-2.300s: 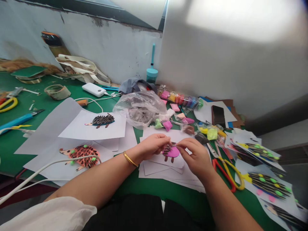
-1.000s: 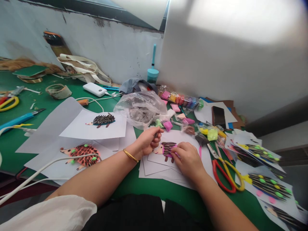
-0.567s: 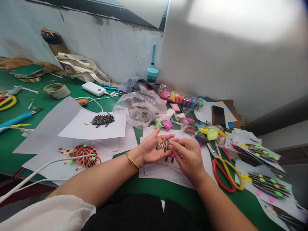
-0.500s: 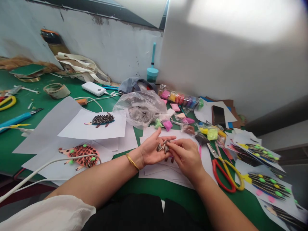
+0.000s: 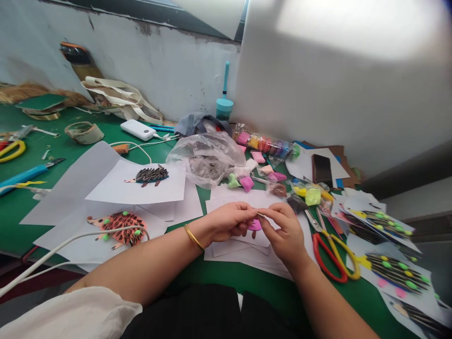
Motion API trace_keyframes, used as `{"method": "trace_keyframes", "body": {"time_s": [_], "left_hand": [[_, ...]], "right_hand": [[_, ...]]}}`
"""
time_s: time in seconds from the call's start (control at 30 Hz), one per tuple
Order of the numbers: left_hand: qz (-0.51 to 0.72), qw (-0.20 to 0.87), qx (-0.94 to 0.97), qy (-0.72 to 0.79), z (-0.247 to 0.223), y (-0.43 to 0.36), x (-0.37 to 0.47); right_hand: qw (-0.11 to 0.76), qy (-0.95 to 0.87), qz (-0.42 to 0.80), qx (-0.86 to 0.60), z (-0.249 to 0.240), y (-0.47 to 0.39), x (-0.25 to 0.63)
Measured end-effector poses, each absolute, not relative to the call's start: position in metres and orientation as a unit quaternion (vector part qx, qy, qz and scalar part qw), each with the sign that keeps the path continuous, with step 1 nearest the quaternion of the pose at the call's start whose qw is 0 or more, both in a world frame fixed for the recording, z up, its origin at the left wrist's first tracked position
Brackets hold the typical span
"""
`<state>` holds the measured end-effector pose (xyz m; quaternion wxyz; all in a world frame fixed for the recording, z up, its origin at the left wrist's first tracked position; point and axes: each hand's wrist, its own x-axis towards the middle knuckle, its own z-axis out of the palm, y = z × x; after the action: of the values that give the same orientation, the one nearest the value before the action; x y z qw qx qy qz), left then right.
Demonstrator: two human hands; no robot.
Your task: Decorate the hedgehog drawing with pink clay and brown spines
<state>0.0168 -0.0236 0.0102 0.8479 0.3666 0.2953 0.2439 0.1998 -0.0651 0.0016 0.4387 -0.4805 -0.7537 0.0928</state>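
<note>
My left hand (image 5: 229,221) is closed, curled over the sunflower seeds that lay in its palm; the fingers now hide them. Its thumb and forefinger meet the fingertips of my right hand (image 5: 285,235). Between the right thumb and forefinger is a small pale sliver, a sunflower seed (image 5: 260,214) by its look, mostly covered. Just below the hands, a pink clay shape (image 5: 254,226) with brown legs shows in part on white paper (image 5: 221,252). Beyond them, a clear plastic bag (image 5: 208,162) holds dark seeds.
Scissors (image 5: 335,256) with red and yellow handles lie right of the paper. Finished seed hedgehogs (image 5: 395,268) are at the far right, others (image 5: 151,175) at left. Wrapped clay packets (image 5: 246,183) lie behind the hands. A white cable (image 5: 70,240) crosses the left side.
My left hand has turned from an open palm with seeds showing to a closed grip over them. The right fingers have moved from the palm to the left fingertips, uncovering some pink clay.
</note>
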Motion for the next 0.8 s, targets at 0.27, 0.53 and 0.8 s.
{"method": "trace_keyframes", "body": {"time_s": [0.27,0.53,0.8], "left_hand": [[0.290,0.752,0.497,0.322,0.008,-0.020,0.016],[0.351,0.736,0.411,0.406,0.009,-0.004,0.009],[0.371,0.750,0.375,0.400,0.009,0.000,0.007]], "right_hand": [[0.415,-0.744,0.158,-0.499,-0.001,-0.070,0.201],[0.309,-0.788,0.177,-0.503,-0.009,-0.065,0.219],[0.271,-0.828,0.082,-0.485,-0.014,-0.063,0.210]]}}
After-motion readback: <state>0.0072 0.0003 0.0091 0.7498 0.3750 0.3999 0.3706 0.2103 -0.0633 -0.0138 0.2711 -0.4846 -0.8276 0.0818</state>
